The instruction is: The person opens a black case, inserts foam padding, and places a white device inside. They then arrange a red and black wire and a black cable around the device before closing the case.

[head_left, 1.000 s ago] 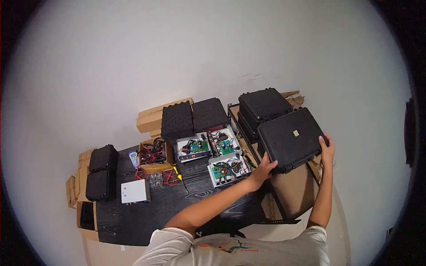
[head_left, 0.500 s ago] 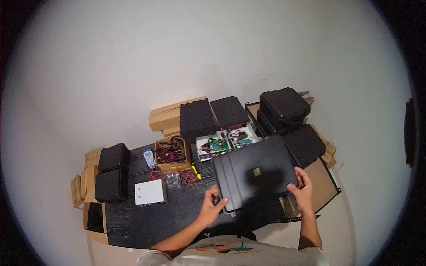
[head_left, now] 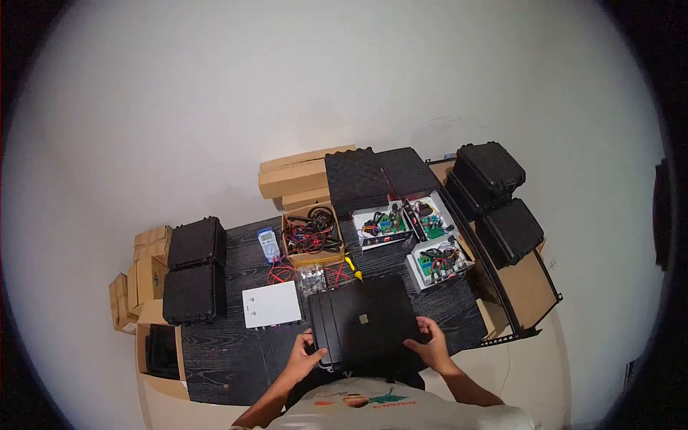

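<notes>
A large black hard case (head_left: 369,315) lies flat, lid side up, over the front edge of the dark table (head_left: 215,358). My left hand (head_left: 304,357) grips its left side near the front corner, thumb on top. Against the right side, my right hand (head_left: 430,346) holds it with the thumb on the lid and fingers round the edge. Just beyond the case are a yellow-handled tool (head_left: 352,266) and a white box (head_left: 272,304). To its far right stands an open white enclosure (head_left: 438,263) with a green circuit board and wires.
Stacked black cases stand at the left (head_left: 193,287) and right (head_left: 491,172). A carton of cables (head_left: 313,233), a multimeter (head_left: 269,245) and more open enclosures (head_left: 383,227) sit behind. Black foam sheets (head_left: 351,179) lie at the back.
Both hands have brought the black case left and closer to my body, lower over the table's front. The third open enclosure, covered before, now shows.
</notes>
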Available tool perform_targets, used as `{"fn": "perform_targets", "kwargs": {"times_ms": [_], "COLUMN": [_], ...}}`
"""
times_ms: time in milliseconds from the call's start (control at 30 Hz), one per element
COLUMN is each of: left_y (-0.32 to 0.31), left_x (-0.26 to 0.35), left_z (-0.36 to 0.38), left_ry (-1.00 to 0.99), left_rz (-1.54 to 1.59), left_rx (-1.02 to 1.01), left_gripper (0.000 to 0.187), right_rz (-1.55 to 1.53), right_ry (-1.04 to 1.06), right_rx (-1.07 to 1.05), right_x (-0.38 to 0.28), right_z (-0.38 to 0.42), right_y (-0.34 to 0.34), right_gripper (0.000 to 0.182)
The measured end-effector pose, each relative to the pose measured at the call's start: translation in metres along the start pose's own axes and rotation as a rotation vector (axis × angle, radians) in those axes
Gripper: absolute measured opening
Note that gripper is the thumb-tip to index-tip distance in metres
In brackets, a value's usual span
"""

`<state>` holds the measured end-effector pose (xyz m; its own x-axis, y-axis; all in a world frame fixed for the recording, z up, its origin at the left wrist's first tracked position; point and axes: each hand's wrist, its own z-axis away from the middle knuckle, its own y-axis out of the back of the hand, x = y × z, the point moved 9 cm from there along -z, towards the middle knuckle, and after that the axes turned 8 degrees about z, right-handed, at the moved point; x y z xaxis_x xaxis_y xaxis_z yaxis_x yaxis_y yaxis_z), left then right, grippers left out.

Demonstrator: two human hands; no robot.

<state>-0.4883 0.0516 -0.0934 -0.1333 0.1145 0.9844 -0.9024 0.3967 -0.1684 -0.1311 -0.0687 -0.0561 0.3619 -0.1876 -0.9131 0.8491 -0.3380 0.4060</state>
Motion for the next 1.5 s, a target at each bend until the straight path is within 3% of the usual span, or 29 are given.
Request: {"fn": "perform_targets", "kwargs": {"times_ms": [133, 233, 433, 533, 633, 733, 833, 933, 1033, 1233, 1333, 1433, 1500], "left_y": [0.028, 0.03, 0.033, 0.039, 0.041, 0.033, -0.011, -0.021, -0.02, -0.021, -0.022, -0.021, -0.022], "left_x": [-0.045, -0.061, -0.072, -0.081, -0.084, -0.04, 0.012, 0.004, 0.008, -0.004, -0.01, -0.015, -0.01], "left_z": [0.011, 0.016, 0.027, 0.031, 0.03, 0.035, 0.039, 0.038, 0.033, 0.028, 0.028, 0.028, 0.028], "left_ry": [0.078, 0.04, -0.055, 0.018, 0.063, -0.177, -0.075, -0.031, -0.08, -0.231, -0.313, -0.315, -0.322], "left_rz": [-0.067, 0.033, -0.068, -0.075, -0.056, -0.47, -0.81, -0.956, -1.028, -1.114, -1.169, -1.203, -1.196], "left_rx": [0.004, -0.047, -0.03, 0.054, 0.088, 0.127, -0.223, -0.329, -0.335, -0.346, -0.346, -0.326, -0.353], "left_gripper": [0.046, 0.045, 0.045, 0.046, 0.057, 0.074, 0.089, 0.095, 0.094, 0.075, 0.071, 0.063, 0.069], "right_rz": [-0.031, -0.101, -0.182, -0.012, 0.07, 0.019, 0.103, -0.065, -0.31, -0.636, -0.636, -0.679, -0.648], "right_ry": [-0.035, -0.096, -0.192, -0.128, -0.125, -0.172, -0.391, -0.378, -0.443, -0.566, -0.641, -0.508, -0.509], "right_rx": [-0.036, -0.075, -0.152, -0.139, -0.197, -0.192, -0.234, -0.346, -0.36, -0.254, -0.192, -0.222, -0.195], "right_x": [0.019, 0.031, 0.048, 0.076, 0.08, 0.068, 0.057, 0.124, 0.127, 0.109, 0.087, 0.094, 0.1], "right_z": [0.019, 0.029, 0.03, 0.022, 0.018, 0.021, 0.029, 0.031, 0.034, 0.022, 0.022, 0.016, 0.016], "right_y": [-0.029, -0.045, -0.061, -0.072, -0.076, -0.075, -0.071, -0.098, -0.111, -0.124, -0.124, -0.132, -0.133], "right_gripper": [0.069, 0.071, 0.07, 0.073, 0.083, 0.088, 0.086, 0.08, 0.073, 0.059, 0.063, 0.067, 0.067]}}
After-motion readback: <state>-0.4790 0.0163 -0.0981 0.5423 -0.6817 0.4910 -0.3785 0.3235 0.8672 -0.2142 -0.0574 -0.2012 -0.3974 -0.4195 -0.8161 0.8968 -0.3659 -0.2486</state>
